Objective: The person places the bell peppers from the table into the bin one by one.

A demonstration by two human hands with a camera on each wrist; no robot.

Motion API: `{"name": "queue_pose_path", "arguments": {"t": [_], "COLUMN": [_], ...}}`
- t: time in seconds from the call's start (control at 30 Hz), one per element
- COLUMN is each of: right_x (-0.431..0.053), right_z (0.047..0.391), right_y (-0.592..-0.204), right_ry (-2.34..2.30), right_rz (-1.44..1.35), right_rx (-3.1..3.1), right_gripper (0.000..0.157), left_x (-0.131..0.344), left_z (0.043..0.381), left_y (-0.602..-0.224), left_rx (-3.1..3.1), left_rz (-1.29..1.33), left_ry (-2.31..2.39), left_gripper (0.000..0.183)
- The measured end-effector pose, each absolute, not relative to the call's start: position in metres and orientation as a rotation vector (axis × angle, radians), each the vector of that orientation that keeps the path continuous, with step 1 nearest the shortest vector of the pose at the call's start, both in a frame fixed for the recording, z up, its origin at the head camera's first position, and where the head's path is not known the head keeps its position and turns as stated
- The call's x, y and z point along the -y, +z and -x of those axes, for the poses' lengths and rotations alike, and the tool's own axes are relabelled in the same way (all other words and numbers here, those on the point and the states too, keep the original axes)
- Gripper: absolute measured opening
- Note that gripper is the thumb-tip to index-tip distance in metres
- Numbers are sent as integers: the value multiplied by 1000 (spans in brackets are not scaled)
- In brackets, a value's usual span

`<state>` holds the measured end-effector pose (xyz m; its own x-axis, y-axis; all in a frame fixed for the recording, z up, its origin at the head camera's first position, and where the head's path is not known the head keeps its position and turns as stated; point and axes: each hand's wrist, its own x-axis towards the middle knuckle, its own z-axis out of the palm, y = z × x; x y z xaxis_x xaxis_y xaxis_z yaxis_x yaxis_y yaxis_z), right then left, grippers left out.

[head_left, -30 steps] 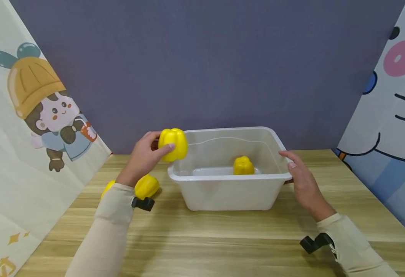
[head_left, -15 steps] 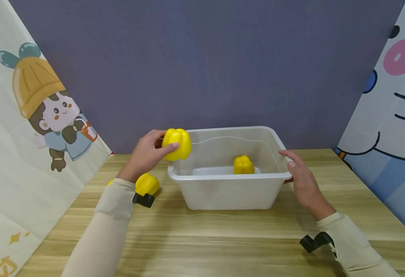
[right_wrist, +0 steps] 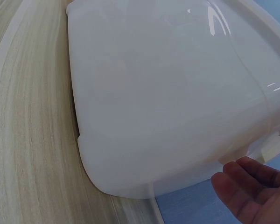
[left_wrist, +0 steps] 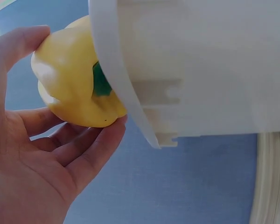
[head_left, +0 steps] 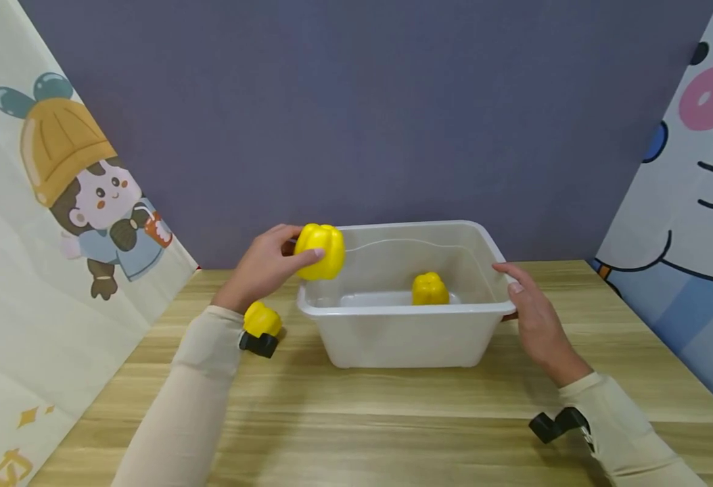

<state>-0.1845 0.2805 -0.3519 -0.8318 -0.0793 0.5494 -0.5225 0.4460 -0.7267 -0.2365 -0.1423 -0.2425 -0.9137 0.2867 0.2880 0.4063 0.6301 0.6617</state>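
Sitting between the thumb and fingers of the left grip (head_left: 262, 267), a yellow bell pepper (head_left: 323, 251) was up beside the left end of a white bin (head_left: 402, 340). A second pepper (head_left: 430, 289) lay inside the bin, right of middle, and a third pepper (head_left: 262, 318) lay on the desk (head_left: 356, 423) near the left sleeve (head_left: 182, 406). The bin's front rim (head_left: 405, 311) cut off the second's foot, a black clip (head_left: 260, 344) covered the third's lower part, and the left wrist view lost some of the held one's green stem (left_wrist: 101, 80) behind the rim; I couldn't tell whether they touched. The left grip was clamped on its pepper, and the right grip (head_left: 534, 325) held the bin's right end, fingertips under the rim.
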Motion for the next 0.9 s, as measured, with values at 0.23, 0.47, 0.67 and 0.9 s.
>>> {"name": "queue_pose_path", "arguments": {"t": [0.23, 0.47, 0.67, 0.9], "right_x": [-281, -283, -287, -290], "right_z": [185, 189, 195, 202], "right_y": [-352, -352, -352, -351], "right_ry": [1380, 1368, 1369, 1375], "right_rz": [-511, -516, -521, -530], "right_rx": [2250, 2262, 2271, 2281], "right_gripper": [45, 45, 45, 45], "left_x": [133, 129, 122, 115], "left_z": [240, 243, 247, 253], "left_y": [-238, -234, -227, -222], "left_rx": [2714, 2771, 2821, 2856], "left_rz": [633, 693, 713, 718], "left_ry": [-1102, -1078, -1024, -1012], "left_gripper": [59, 60, 57, 58]}}
